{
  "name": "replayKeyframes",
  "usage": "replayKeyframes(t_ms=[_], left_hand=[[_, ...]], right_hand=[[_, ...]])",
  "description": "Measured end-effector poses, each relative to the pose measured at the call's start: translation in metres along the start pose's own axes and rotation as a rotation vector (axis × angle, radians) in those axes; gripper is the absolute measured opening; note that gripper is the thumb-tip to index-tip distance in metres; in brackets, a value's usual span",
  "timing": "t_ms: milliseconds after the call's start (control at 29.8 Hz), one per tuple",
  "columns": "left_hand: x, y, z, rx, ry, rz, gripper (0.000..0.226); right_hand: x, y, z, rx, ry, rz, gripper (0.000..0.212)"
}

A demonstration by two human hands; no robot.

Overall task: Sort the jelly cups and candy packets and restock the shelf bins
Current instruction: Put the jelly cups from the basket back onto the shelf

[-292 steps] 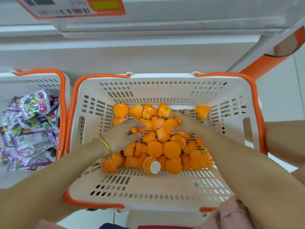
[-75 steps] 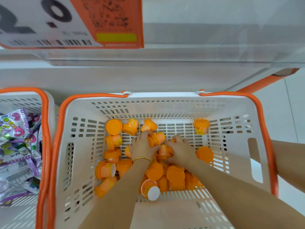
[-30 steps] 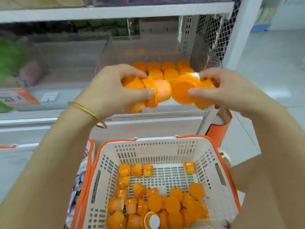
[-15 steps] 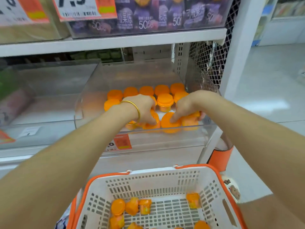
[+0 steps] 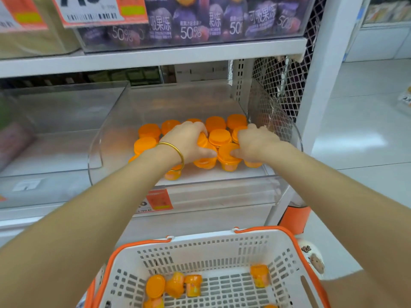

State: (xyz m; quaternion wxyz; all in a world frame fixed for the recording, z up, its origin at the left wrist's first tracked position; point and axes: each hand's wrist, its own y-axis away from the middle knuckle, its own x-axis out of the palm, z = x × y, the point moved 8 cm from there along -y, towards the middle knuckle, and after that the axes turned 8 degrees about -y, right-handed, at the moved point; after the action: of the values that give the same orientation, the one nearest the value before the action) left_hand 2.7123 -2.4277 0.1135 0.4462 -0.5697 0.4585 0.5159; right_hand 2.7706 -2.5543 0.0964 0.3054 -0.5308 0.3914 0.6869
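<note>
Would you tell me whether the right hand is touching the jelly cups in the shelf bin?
Touching. The head view shows the right hand gripping the jelly cups, thumb against one.

Bare forearms, no sleeves; thin gold bangle (image 5: 175, 152) on left wrist.

White shelving (image 5: 178, 54), mesh panel (image 5: 283, 85), seemingly tiled floor (image 5: 367, 121).

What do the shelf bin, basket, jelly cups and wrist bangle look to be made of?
The shelf bin looks like clear rigid plastic, probably acrylic: see-through walls, glinting edges. The basket is matte white moulded plastic, slotted, with an orange rim. The jelly cups look like thin plastic with smooth orange lids. The bangle is shiny yellow metal; gold or plated, cannot tell.
</note>
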Motion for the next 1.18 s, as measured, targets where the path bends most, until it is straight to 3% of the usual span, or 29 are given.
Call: replayKeyframes(t_ms=[101, 336, 537, 638, 806, 940, 1175], left_hand=[[-0.003, 0.009, 0.011, -0.03, 0.017, -0.015, 0.056], [0.009, 0.042, 0.008, 0.059, 0.053, 0.171, 0.055], [0.022, 0.052, 0.006, 0.102, 0.052, 0.315, 0.05], [0.017, 0.048, 0.004, 0.153, 0.019, 0.296, 0.044], [-0.002, 0.026, 0.002, 0.206, -0.024, 0.053, 0.047], [0.023, 0.018, -0.006, 0.236, -0.204, 0.207, 0.049], [0.032, 0.019, 0.002, 0.224, -0.166, 0.237, 0.043]], right_hand=[[0.002, 0.004, 0.001, -0.044, 0.018, 0.056, 0.022], [0.009, 0.01, 0.01, -0.175, 0.289, 0.017, 0.033], [0.01, 0.009, 0.003, -0.235, 0.081, 0.03, 0.041], [0.014, 0.011, 0.001, -0.225, 0.207, 0.063, 0.044], [0.022, 0.005, 0.0, -0.265, 0.205, 0.049, 0.056], [0.015, 0.003, -0.001, -0.3, 0.174, -0.005, 0.061], [0.013, 0.007, 0.001, -0.366, 0.18, -0.027, 0.06]])
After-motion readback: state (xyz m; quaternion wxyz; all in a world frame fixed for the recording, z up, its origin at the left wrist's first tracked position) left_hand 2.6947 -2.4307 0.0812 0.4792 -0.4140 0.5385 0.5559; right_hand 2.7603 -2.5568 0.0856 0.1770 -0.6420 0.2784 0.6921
